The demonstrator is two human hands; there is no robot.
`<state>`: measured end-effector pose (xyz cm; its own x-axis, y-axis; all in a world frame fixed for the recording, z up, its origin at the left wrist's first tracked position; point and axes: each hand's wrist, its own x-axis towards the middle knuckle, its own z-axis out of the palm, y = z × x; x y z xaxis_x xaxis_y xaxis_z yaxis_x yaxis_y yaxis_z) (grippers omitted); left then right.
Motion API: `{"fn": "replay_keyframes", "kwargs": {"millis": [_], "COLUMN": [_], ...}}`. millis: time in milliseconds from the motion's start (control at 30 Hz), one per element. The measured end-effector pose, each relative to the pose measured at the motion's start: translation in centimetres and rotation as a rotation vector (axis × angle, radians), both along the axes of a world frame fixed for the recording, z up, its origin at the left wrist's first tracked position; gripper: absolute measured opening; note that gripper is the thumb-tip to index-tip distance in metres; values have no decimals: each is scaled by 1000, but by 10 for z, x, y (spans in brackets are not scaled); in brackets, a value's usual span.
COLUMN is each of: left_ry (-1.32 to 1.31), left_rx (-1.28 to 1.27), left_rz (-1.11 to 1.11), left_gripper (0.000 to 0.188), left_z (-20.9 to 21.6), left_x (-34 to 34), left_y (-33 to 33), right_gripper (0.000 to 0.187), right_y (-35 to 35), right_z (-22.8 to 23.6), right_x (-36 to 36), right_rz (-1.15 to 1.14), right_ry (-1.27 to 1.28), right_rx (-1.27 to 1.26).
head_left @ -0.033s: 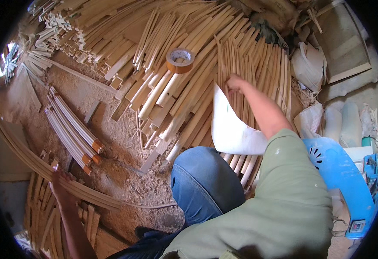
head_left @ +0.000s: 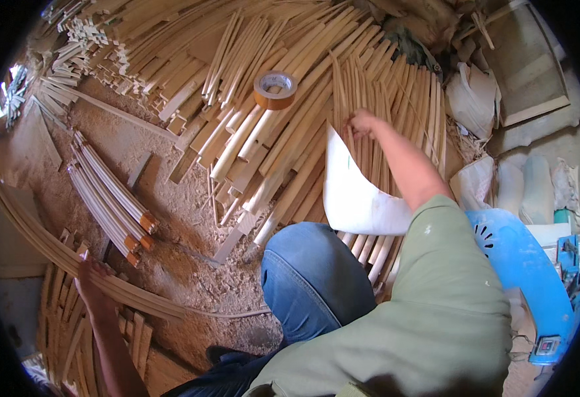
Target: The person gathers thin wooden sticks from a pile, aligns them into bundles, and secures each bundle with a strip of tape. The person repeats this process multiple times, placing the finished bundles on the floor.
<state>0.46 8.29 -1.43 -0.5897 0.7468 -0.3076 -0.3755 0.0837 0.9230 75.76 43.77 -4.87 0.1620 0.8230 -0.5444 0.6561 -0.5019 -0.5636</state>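
"Head view: what does each hand have?"

"The left hand is wrapped round a bundle of long strips, low at the left. The right hand is bunched at the thin strips on the wood pile; whether it grips one, I can't tell."

"What could go wrong?"

"That bundle has only one hand on it, so a turn of the wrist could let its lengths slide apart. Tugging a thin strip might drag its neighbours, since they lie so close, or catch the white sheet beside the forearm. The tape roll sits on uneven wood; a jolt could tip it off."

"And room to move?"

"Sawdusty floor opens between pile and bundle, though brown-ended rods lie there. The knee crowds the pile's near edge. Rightward, a blue panel near the sleeve would probably limit an outward elbow swing."
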Motion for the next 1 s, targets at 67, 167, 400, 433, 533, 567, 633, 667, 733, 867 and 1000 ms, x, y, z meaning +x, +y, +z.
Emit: {"fn": "replay_keyframes", "kwargs": {"millis": [67,167,400,433,533,567,633,667,733,867,1000], "left_ry": [-12,-56,-63,-70,-17,-32,-44,-51,-48,-15,9], "left_rx": [-3,-32,1,5,0,3,2,-10,-18,-53,-79], "left_rz": [-11,41,-25,-27,-17,-11,-18,-5,23,21,5], "left_gripper": [18,18,16,16,16,16,17,17,17,18,18], "left_z": [-1,-4,-14,-14,-12,-11,-8,-8,-7,-7,-6], "left_x": [2,0,-11,-11,-9,-8,-6,-5,-2,0,1], "left_y": [2,1,-4,-5,-8,-9,-11,-12,-13,-12,-12], "right_gripper": [18,18,29,31,28,30,34,37,35,37,34], "right_y": [4,5,2,2,1,0,0,0,-2,-11,-14], "right_z": [3,4,-7,-9,-17,-19,-22,-22,-22,-15,-4], "right_x": [22,42,15,8,-14,-20,-28,-30,-34,-36,-30], "right_rz": [-83,-70,388,431,182,106,-99,-215,-115,55,65], "right_ry": [159,255,-636,-849,-824,-831,-710,-633,-683,-810,-859], "right_rx": [-5,-15,-90,-61,62,97,210,251,182,145,154]}}
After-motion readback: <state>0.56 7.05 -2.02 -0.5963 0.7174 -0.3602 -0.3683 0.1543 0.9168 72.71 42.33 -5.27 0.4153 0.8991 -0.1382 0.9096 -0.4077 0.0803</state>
